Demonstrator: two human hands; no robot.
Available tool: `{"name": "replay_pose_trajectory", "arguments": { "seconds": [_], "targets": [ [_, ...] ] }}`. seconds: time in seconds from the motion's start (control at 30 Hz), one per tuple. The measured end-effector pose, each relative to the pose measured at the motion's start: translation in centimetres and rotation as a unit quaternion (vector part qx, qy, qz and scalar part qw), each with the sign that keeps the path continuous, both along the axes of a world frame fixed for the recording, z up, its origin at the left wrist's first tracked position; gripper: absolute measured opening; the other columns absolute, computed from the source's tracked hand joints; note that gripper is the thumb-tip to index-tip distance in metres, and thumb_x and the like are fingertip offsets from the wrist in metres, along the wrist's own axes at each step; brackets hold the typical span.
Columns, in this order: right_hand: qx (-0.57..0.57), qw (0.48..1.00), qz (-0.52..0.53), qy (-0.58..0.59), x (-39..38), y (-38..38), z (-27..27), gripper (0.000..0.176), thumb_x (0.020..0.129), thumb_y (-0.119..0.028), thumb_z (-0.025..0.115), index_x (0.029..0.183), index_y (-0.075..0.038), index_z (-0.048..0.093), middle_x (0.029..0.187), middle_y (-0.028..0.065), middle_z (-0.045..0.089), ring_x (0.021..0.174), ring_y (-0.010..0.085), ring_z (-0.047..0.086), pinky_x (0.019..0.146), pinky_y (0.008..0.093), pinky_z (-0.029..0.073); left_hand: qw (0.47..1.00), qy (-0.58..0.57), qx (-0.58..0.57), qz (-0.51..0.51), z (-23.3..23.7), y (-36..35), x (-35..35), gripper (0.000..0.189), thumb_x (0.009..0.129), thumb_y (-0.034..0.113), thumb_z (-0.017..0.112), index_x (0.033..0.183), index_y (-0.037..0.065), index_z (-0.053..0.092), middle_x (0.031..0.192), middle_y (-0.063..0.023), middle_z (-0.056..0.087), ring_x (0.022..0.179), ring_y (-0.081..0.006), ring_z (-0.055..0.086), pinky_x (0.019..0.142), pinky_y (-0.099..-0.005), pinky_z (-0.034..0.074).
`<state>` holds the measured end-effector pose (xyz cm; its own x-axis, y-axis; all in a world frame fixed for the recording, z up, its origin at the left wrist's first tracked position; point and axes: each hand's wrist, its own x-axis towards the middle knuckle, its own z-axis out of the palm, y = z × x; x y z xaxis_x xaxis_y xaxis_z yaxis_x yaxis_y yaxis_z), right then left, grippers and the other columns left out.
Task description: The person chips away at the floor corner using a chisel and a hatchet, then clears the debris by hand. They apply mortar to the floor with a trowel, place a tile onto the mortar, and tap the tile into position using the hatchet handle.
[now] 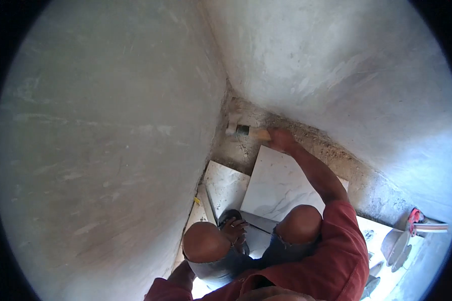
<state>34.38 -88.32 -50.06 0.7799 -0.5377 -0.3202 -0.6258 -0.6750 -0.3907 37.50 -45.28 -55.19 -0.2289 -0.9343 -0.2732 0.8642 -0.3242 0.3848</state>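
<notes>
My right hand (282, 140) is closed round the wooden handle of a tool (260, 134) near the corner. The tool has a dark part beyond the handle and a pale, blurred head whose kind I cannot tell. Its head is over the rough, bare floor (236, 150). My left arm passes behind my left knee, and my left hand (236, 231) shows beyond it, fingers apart, with a ring on one finger. That hand lies over my foot in a black sandal (229, 215). A large white marbled tile (273, 175) is in front of my knees.
Plastered walls, one on the left (110, 125) and one on the right (336, 65), meet at the corner ahead. A smaller pale tile (225, 183) lies beside the left wall. Round grey discs (399, 251) and a red item (415, 218) are at the right.
</notes>
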Motion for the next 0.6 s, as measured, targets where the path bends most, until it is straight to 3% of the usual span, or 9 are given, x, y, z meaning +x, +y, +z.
{"name": "replay_pose_trajectory", "arguments": {
  "seconds": [0.07, 0.17, 0.23, 0.27, 0.3, 0.37, 0.43, 0.5, 0.6],
  "targets": [
    [-0.037, 0.997, 0.05, -0.044, -1.0, 1.5, -0.1, 0.029, 0.064, -0.016, 0.055, 0.091, -0.005, 0.054, 0.08, 0.0184, 0.058, 0.076, 0.0346, 0.057, 0.07, 0.0421, 0.045, 0.947, 0.314, -0.019, 0.072, 0.6, 0.6, -0.8, 0.042, 0.085, 0.029, 0.035, 0.124, 0.013, 0.032, 0.128, -0.0054, 0.036, 0.115, -0.0179, 0.037, 0.098, -0.0377, 0.024],
    [-0.087, 0.988, 0.088, -0.094, -2.2, 0.8, -2.9, 0.027, 0.065, -0.017, 0.057, 0.089, -0.006, 0.052, 0.079, 0.0164, 0.059, 0.074, 0.035, 0.058, 0.069, 0.0429, 0.046, 0.967, 0.226, 0.079, 0.091, -0.2, 1.7, -0.9, 0.037, 0.08, 0.03, 0.042, 0.113, 0.013, 0.043, 0.125, -0.0041, 0.04, 0.115, -0.0176, 0.036, 0.1, -0.038, 0.021],
    [-0.058, 0.994, -0.083, 0.035, -2.2, -1.4, -5.2, 0.027, 0.066, -0.017, 0.056, 0.09, -0.006, 0.05, 0.084, 0.0154, 0.058, 0.076, 0.0338, 0.058, 0.069, 0.0437, 0.046, 0.971, 0.166, 0.142, 0.101, -1.5, 2.2, -0.9, 0.034, 0.076, 0.031, 0.047, 0.105, 0.013, 0.051, 0.123, -0.0033, 0.043, 0.116, -0.0174, 0.036, 0.1, -0.0383, 0.019],
    [-0.059, 0.995, -0.078, 0.036, -2.1, -1.0, -5.4, 0.027, 0.066, -0.017, 0.056, 0.09, -0.006, 0.05, 0.084, 0.0154, 0.058, 0.076, 0.0338, 0.058, 0.069, 0.0437, 0.046, 0.97, 0.167, 0.141, 0.106, -3.0, 3.1, -1.3, 0.034, 0.076, 0.031, 0.047, 0.105, 0.013, 0.051, 0.123, -0.0033, 0.043, 0.116, -0.0174, 0.036, 0.1, -0.0383, 0.019],
    [-0.071, 0.991, -0.095, 0.057, -2.0, -0.8, -5.4, 0.027, 0.066, -0.017, 0.056, 0.09, -0.006, 0.05, 0.084, 0.0153, 0.058, 0.075, 0.0337, 0.058, 0.068, 0.044, 0.046, 0.993, -0.069, 0.081, 0.048, -4.8, 3.6, -1.5, 0.031, 0.074, 0.032, 0.049, 0.098, 0.014, 0.054, 0.121, -0.0025, 0.044, 0.117, -0.0174, 0.035, 0.101, -0.0388, 0.017],
    [-0.081, 0.988, -0.107, 0.081, -2.1, 0.5, -4.3, 0.027, 0.066, -0.017, 0.056, 0.09, -0.006, 0.05, 0.085, 0.0151, 0.058, 0.075, 0.0336, 0.058, 0.067, 0.0443, 0.047, 0.954, -0.299, 0.021, -0.008, -6.4, 4.1, -1.6, 0.028, 0.071, 0.033, 0.051, 0.091, 0.014, 0.057, 0.12, -0.0017, 0.046, 0.117, -0.0175, 0.035, 0.101, -0.0393, 0.016],
    [-0.109, 0.994, 0.026, -0.021, -2.8, 2.1, -2.3, 0.03, 0.066, -0.016, 0.054, 0.093, -0.004, 0.05, 0.087, 0.0174, 0.058, 0.076, 0.0349, 0.058, 0.066, 0.0445, 0.047, 0.957, -0.288, 0.041, -0.024, -7.5, 4.5, -1.8, 0.028, 0.073, 0.033, 0.049, 0.092, 0.014, 0.057, 0.12, -0.0018, 0.046, 0.118, -0.0172, 0.034, 0.1, -0.0393, 0.017],
    [-0.103, 0.994, 0.033, -0.006, -2.5, 1.8, -2.5, 0.031, 0.067, -0.016, 0.054, 0.095, -0.003, 0.05, 0.088, 0.0178, 0.058, 0.076, 0.0353, 0.058, 0.066, 0.0444, 0.047, 0.962, -0.269, 0.042, -0.03, -8.9, 4.8, -1.8, 0.028, 0.073, 0.033, 0.049, 0.092, 0.015, 0.057, 0.12, -0.0018, 0.046, 0.118, -0.0174, 0.034, 0.1, -0.0395, 0.017],
    [-0.095, 0.994, -0.019, 0.049, -1.1, -0.6, -4.5, 0.033, 0.067, -0.015, 0.054, 0.098, -0.004, 0.049, 0.091, 0.0184, 0.057, 0.077, 0.036, 0.058, 0.067, 0.0443, 0.047, 0.963, -0.244, 0.099, -0.053, -5.2, 3.5, -1.0, 0.027, 0.073, 0.033, 0.049, 0.091, 0.015, 0.057, 0.12, -0.0018, 0.046, 0.118, -0.0181, 0.034, 0.1, -0.0401, 0.016]
  ]
}}
